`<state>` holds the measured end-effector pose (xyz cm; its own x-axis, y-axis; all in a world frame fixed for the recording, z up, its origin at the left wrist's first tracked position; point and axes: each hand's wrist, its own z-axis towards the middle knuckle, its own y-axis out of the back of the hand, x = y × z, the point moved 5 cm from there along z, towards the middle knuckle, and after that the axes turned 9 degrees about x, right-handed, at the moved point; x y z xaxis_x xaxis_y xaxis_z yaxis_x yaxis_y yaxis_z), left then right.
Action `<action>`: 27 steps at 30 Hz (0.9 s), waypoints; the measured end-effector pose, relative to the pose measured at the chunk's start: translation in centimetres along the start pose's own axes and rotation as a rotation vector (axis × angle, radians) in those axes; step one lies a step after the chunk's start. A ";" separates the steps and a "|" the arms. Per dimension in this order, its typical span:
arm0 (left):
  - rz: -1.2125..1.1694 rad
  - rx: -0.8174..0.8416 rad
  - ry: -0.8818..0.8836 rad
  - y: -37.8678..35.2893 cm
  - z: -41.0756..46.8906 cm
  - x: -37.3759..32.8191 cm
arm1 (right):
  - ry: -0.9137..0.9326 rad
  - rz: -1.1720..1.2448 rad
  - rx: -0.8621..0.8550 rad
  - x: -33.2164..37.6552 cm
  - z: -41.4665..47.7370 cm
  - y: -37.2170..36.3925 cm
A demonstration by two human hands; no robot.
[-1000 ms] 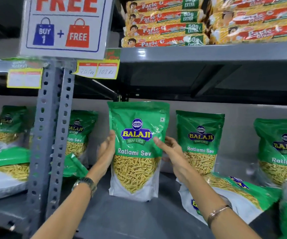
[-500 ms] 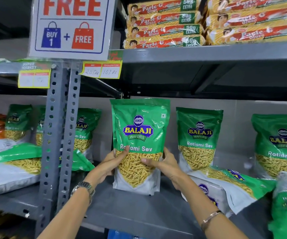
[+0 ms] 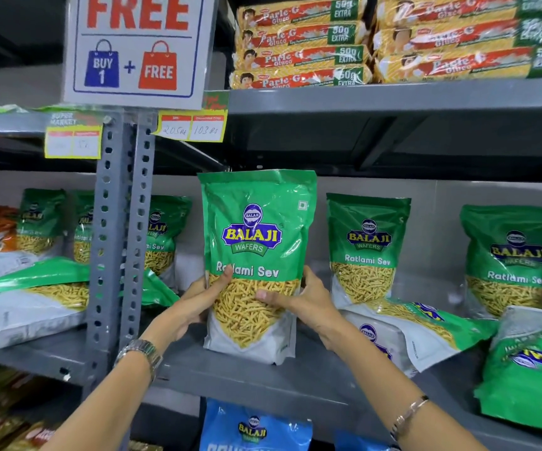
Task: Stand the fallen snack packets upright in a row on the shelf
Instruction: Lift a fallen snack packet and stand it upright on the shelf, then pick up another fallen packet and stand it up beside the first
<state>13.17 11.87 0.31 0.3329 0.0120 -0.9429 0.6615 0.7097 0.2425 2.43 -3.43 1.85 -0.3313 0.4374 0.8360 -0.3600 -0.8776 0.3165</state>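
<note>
A green Balaji Ratlami Sev packet (image 3: 256, 242) stands upright on the grey shelf (image 3: 295, 382), its base resting on the shelf board. My left hand (image 3: 194, 304) grips its lower left side and my right hand (image 3: 302, 301) grips its lower right side, thumbs across the front. Two more packets stand upright against the back wall to the right (image 3: 365, 249) and far right (image 3: 517, 258). A fallen packet (image 3: 426, 327) lies flat just right of my right hand, and another fallen packet (image 3: 530, 369) lies at the right edge.
A perforated grey upright post (image 3: 116, 242) divides the shelf bays. Left of it lie fallen packets (image 3: 38, 297), with upright ones (image 3: 162, 236) behind. Biscuit packs (image 3: 302, 43) fill the shelf above, under a promo sign (image 3: 136, 47). Blue packets (image 3: 256, 428) sit on the shelf below.
Both hands slid from the middle of the packet down to its lower sides. The packet has come down so its base rests on the shelf.
</note>
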 end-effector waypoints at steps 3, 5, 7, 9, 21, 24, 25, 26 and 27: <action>-0.021 -0.002 -0.006 -0.1 -0.3 0.1 | 0.002 -0.002 -0.001 0.3 -0.4 -0.1; -0.038 -0.011 -0.020 -0.2 -0.3 0.2 | 0.000 0.005 -0.003 0.5 -0.5 -0.2; -0.040 -0.030 -0.051 -0.2 -0.2 0.2 | -0.007 0.018 0.011 0.5 -0.6 -0.4; -0.045 -0.077 -0.112 -0.6 -0.4 -0.1 | -0.042 0.021 0.022 0.6 -1.0 -0.4; 0.114 -0.134 -0.800 -15.6 -1.3 -9.8 | -0.356 -0.688 -0.622 1.5 -7.7 13.4; 0.370 -0.040 -0.406 -19.2 4.0 -8.5 | -0.670 -0.628 -0.565 -0.9 -9.5 15.3; 0.425 -0.006 -0.268 -19.5 5.2 -7.7 | -0.717 -0.583 -0.571 -1.3 -10.0 15.7; 0.416 0.081 -0.148 -19.8 6.1 -6.7 | -0.754 -0.529 -0.585 -1.8 -10.3 15.9; 0.363 0.209 -0.052 -20.3 6.7 -5.9 | -0.791 -0.461 -0.606 -2.2 -10.6 16.2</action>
<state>2.29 -7.34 2.47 0.5999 0.1954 -0.7758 0.6152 0.5074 0.6034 -11.95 -16.54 0.43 0.5206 0.2591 0.8135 -0.7459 -0.3257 0.5811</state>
